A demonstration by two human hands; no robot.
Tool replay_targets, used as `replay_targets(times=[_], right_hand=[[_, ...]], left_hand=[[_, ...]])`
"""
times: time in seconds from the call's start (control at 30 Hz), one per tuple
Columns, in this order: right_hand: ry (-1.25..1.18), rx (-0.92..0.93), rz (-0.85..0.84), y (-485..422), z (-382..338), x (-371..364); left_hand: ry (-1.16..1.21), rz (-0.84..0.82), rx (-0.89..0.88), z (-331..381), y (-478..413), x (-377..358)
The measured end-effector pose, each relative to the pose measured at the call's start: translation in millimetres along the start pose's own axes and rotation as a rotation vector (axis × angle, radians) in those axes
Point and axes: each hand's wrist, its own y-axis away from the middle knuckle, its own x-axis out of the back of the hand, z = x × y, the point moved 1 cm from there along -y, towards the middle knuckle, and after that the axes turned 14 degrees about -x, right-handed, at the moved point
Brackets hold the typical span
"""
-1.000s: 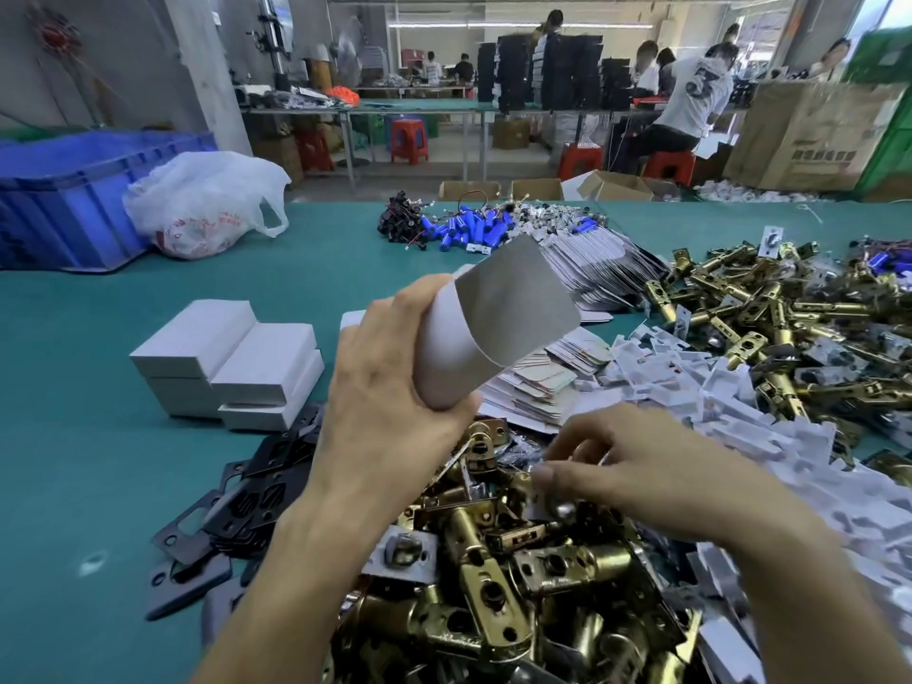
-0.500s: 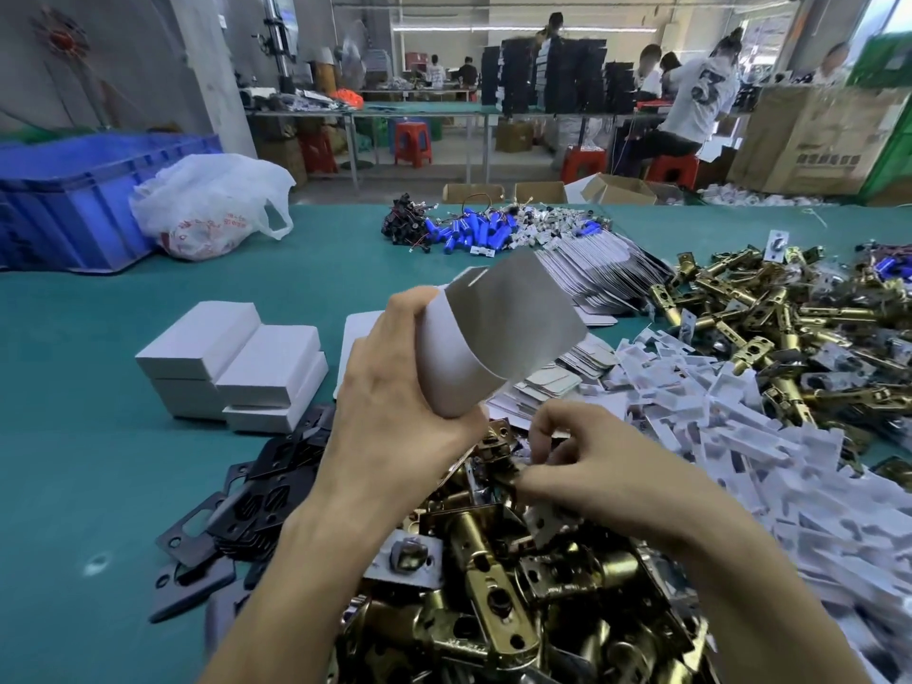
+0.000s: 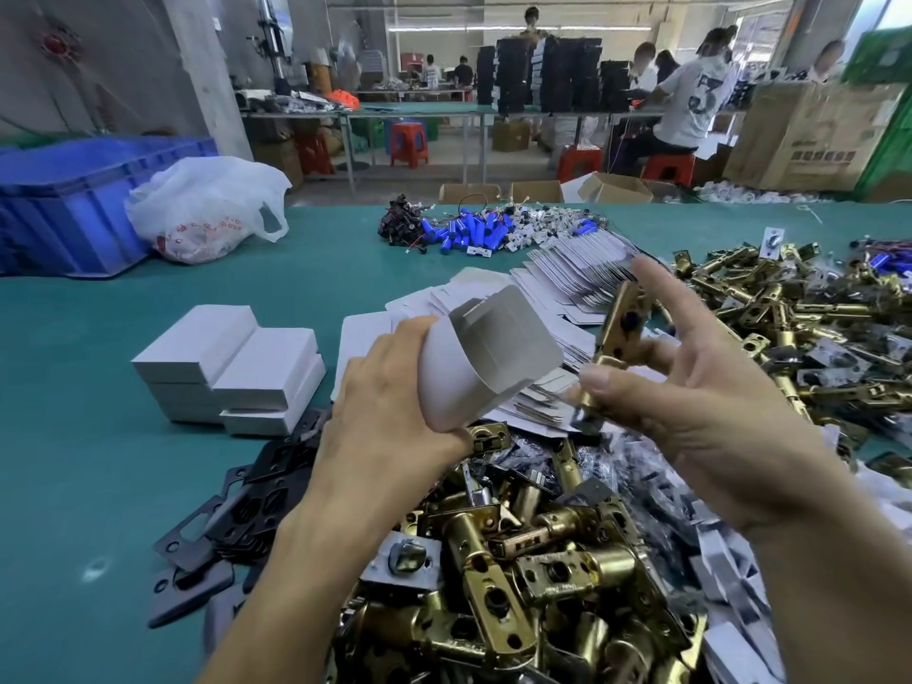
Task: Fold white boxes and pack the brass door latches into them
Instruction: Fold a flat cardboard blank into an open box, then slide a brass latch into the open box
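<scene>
My left hand point(image 3: 390, 402) grips a half-folded white box point(image 3: 488, 353) above the table, its open end facing right. My right hand point(image 3: 701, 402) holds a brass door latch point(image 3: 619, 333) upright between thumb and fingers, just right of the box's opening; the index finger is stretched out. A heap of brass latches point(image 3: 518, 575) lies below both hands, and another heap of latches point(image 3: 799, 318) lies at the right. Flat white box blanks point(image 3: 572, 274) are fanned out behind the hands. Three folded white boxes point(image 3: 232, 362) sit stacked at the left.
Black strike plates point(image 3: 237, 515) lie at the left of the near heap. White card inserts point(image 3: 740, 575) are piled at the right. A blue crate point(image 3: 64, 209), a white plastic bag point(image 3: 207, 209) and blue cylinders point(image 3: 469, 234) sit at the back of the green table point(image 3: 74, 436). People work at far tables.
My right hand has come up out of the near heap with a brass latch and now holds it beside the box opening. My left hand keeps the box in about the same place.
</scene>
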Motion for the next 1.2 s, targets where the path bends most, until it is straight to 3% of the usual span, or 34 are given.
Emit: replay_targets(times=[0.2,0.3,0.5,0.67,0.83,0.97,1.2], right_hand=[[0.073,0.319,0.259,-5.5,-7.0,-28.1],[0.16,0.379,0.406,-20.8,-15.5,-42.2],[0.421,0.501,0.54,-38.1,-28.8,-68.6],[0.582,0.58,0.565,-38.8,-32.7,-84.8],[0.628,0.476,0.438,-41.0,-29.8,-90.7],[0.602,0.515,0.384,-38.9,-29.4,-94.1],[0.744,0.563,0.444,-35.0,-25.9,-90.1]], left_hand=[[-0.001,0.007,-0.006,0.3,1.5,-0.8],[-0.018,0.051,-0.001,-0.3,2.0,-1.7],[-0.022,0.142,0.024,1.6,2.0,-2.9],[0.026,0.236,0.024,3.9,1.9,-2.3],[0.057,0.307,0.029,4.3,1.0,-2.9],[0.099,0.33,0.055,3.0,0.6,-2.7],[0.162,0.372,0.11,3.5,-1.1,-2.0]])
